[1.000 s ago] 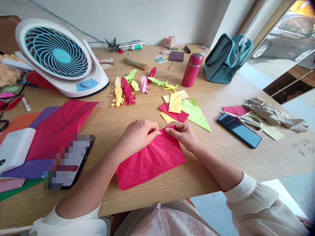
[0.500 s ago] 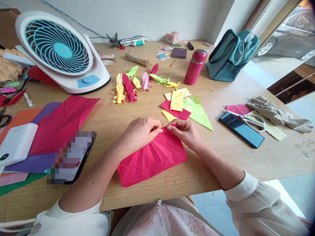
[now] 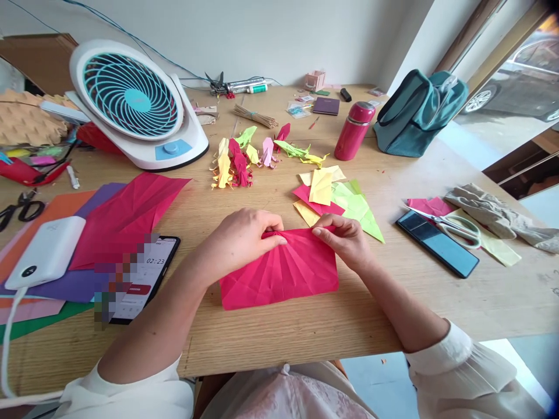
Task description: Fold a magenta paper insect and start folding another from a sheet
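Note:
A folded sheet of red paper [image 3: 283, 273] with creases fanning out from its top edge is held up in front of me over the table. My left hand [image 3: 247, 238] pinches that top edge near the middle, thumb against curled fingers. At the upper right of the same edge, my right hand [image 3: 343, 235] grips the paper between thumb and forefinger. Part of the sheet's left side is hidden behind my left hand. Just beyond lie folded yellow paper pieces [image 3: 321, 187] and green paper [image 3: 356, 206].
Folded paper figures [image 3: 240, 169] stand farther back, near a fan [image 3: 135, 102] and a red flask [image 3: 354, 131]. To the left are coloured sheets, a power bank [image 3: 48, 250] and a lit phone [image 3: 148, 273]. Scissors [image 3: 454, 227] rest on a dark phone [image 3: 432, 238] at right.
My hands have moved apart along the paper's top edge, the right one toward the sheet's right corner. The view has shifted, so the table's things appear farther right.

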The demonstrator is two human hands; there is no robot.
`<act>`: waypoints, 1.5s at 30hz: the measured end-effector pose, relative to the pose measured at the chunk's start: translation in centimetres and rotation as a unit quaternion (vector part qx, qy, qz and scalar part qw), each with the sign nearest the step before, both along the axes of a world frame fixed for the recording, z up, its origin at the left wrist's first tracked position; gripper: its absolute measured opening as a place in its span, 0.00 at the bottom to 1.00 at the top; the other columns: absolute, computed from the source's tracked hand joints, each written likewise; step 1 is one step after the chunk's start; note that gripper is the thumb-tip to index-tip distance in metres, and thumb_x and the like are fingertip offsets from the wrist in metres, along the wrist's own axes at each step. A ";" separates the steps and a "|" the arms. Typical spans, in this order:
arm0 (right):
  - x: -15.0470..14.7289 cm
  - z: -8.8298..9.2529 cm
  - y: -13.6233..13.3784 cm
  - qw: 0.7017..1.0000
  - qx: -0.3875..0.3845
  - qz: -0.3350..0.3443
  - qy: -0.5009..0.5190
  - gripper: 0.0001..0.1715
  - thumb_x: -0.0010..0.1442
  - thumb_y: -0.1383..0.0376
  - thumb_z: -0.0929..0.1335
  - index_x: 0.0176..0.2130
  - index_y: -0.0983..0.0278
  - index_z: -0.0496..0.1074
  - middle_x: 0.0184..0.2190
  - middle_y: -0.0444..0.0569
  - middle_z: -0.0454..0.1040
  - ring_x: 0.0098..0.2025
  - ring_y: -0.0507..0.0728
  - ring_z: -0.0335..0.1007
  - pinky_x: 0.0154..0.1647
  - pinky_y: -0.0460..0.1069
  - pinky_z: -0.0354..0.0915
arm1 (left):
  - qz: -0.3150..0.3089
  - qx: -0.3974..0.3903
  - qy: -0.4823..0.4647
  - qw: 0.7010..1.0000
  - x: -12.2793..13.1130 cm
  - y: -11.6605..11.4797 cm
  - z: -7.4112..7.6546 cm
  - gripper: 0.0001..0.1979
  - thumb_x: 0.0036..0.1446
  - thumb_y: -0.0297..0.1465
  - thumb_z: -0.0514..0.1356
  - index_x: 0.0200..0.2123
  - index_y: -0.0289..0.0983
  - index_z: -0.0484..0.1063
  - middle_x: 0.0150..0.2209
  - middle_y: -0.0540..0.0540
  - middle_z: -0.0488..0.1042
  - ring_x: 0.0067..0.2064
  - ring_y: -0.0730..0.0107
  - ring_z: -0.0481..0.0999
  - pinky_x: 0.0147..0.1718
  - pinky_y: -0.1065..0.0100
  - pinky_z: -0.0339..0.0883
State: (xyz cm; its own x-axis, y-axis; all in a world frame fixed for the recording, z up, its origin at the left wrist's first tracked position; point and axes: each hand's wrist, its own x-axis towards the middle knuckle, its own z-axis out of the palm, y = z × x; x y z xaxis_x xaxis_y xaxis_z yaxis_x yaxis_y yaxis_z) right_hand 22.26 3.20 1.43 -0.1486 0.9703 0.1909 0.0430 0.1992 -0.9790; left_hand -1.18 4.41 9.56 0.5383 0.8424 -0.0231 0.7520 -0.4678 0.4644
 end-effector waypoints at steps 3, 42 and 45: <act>0.9 0.1 0.3 0.999 0.031 -0.036 -0.006 0.19 0.58 0.51 0.75 0.26 0.61 0.75 0.24 0.45 0.72 0.29 0.53 0.63 0.30 0.49 0.59 | 0.024 0.006 -0.008 1.000 -1.6 0.4 1.0 0.06 0.58 0.36 0.65 0.32 0.40 0.78 0.32 0.51 0.80 0.32 0.68 0.73 0.31 0.69 0.56; 3.6 -2.1 2.1 0.982 0.034 -0.117 0.144 0.14 0.54 0.54 0.79 0.28 0.58 0.78 0.27 0.43 0.71 0.33 0.53 0.61 0.35 0.47 0.58 | 0.158 0.081 -0.378 0.909 -1.6 0.4 1.4 0.11 0.56 0.34 0.67 0.24 0.34 0.75 0.23 0.53 0.68 0.28 0.75 0.63 0.29 0.72 0.60; 3.6 -2.1 2.2 0.981 0.029 -0.120 0.150 0.14 0.54 0.54 0.80 0.28 0.58 0.78 0.28 0.43 0.71 0.33 0.53 0.61 0.35 0.47 0.58 | 0.156 0.078 -0.377 0.910 -1.7 0.4 1.4 0.11 0.56 0.34 0.67 0.25 0.34 0.75 0.23 0.53 0.68 0.27 0.75 0.63 0.28 0.72 0.59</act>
